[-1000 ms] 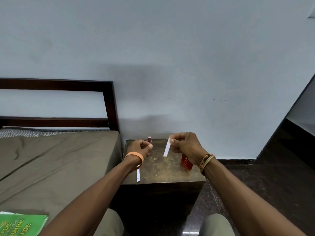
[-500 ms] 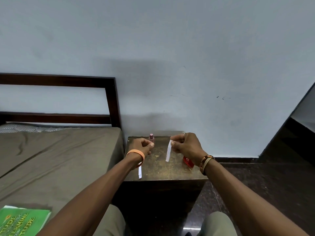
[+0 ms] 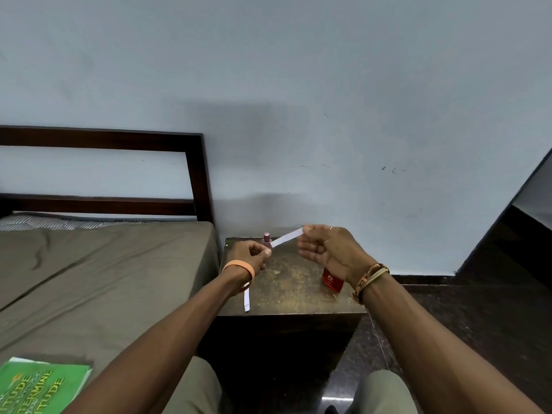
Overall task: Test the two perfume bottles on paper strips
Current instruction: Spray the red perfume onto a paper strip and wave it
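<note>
Curls left hand (image 3: pixel 249 256) grip round pink perfume bottle (image 3: pixel 266 238). Pinches paper strip (image 3: pixel 286 237) in right hand (image 3: pixel 328 252) grip, slanting toward eight o'clock.

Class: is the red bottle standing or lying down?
Standing: the red bottle sits base-down on the table; the right hand hides its top.

On the tabletop (image 3: pixel 292 285), right of the bed (image 3: pixel 119 264): small bottle (image 3: pixel 266 236) at the back, bigger bottle (image 3: pixel 332 282) right (half hidden), paper strip (image 3: pixel 246 301) front-left.

We see a dark bedside table (image 3: pixel 292 282) — on it a red perfume bottle (image 3: pixel 331 283) and a white paper strip (image 3: pixel 246 301).
</note>
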Demonstrator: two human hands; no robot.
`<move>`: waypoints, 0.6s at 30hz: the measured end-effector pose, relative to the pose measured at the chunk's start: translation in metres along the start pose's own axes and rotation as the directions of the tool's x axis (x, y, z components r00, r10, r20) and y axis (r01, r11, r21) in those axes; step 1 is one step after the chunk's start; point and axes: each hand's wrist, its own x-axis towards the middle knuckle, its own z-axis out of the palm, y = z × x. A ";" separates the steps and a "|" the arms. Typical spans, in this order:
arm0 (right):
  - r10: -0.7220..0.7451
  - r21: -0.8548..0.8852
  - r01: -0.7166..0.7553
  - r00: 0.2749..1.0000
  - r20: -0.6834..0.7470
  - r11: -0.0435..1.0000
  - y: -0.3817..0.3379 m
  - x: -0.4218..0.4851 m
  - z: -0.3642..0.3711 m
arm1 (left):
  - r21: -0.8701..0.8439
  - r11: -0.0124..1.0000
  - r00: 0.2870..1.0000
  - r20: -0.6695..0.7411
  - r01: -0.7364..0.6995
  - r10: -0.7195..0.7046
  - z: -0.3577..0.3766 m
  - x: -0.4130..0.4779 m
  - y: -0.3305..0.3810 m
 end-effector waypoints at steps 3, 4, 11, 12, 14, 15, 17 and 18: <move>0.042 -0.252 -0.045 0.999 -0.019 0.967 0.003 -0.004 0.004 | 0.023 1.000 1.000 -0.009 0.011 -0.011 0.001 0.001 -0.003; 0.021 -0.322 -0.027 0.999 -0.024 0.946 0.005 -0.006 0.006 | 0.034 0.999 1.000 -0.005 0.012 -0.011 0.002 0.000 -0.003; -0.022 -0.146 0.020 1.000 -0.014 0.989 0.003 -0.005 0.004 | 0.029 0.999 1.000 0.005 0.016 -0.016 0.000 0.002 -0.004; -0.057 -0.323 0.046 0.998 -0.025 0.945 0.006 -0.007 0.005 | 0.031 0.999 1.000 0.005 0.014 -0.015 0.000 0.002 -0.004; -0.103 -0.437 0.080 0.994 -0.030 0.896 0.008 -0.009 0.004 | 0.025 1.000 1.000 0.010 0.009 -0.009 0.001 0.002 -0.003; -0.102 -0.346 0.096 0.995 0.000 0.934 0.007 -0.008 0.003 | 0.020 1.000 1.000 0.012 0.005 -0.005 0.001 0.003 -0.003; -0.060 -0.043 0.062 0.997 0.047 0.997 -0.001 -0.009 0.003 | 0.012 1.000 1.000 0.017 -0.004 0.004 0.000 0.003 -0.004; -0.054 -0.022 0.055 0.998 0.043 0.998 -0.002 -0.006 0.001 | 0.012 1.000 1.000 0.021 -0.008 0.008 0.000 0.003 -0.003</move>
